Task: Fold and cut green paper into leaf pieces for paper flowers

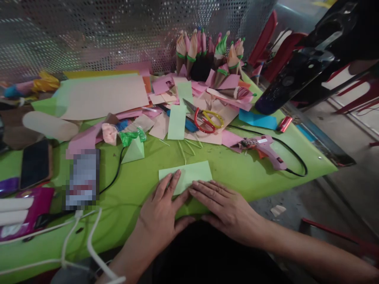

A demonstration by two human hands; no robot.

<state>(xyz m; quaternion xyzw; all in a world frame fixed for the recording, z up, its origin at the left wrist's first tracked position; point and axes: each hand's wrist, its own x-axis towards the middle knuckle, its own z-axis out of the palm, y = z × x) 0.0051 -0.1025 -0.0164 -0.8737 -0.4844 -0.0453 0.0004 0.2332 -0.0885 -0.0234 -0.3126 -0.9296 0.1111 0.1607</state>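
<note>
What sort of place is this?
It looks like a makeshift paper-craft workspace, though whether at home or in a shop can't be told. The signs: a pink glue gun on the green table, scissors lying among paper pieces, and clustered ice-cream-cone-shaped crafts.

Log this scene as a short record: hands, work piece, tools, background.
Left hand: fingers resting on light green paper
Right hand: fingers at the paper's near edge
Surface: green table
Tools: scissors with red and yellow handles, among paper scraps; pink glue gun, right side
Back: swirl-topped cones, perforated metal panel
</note>
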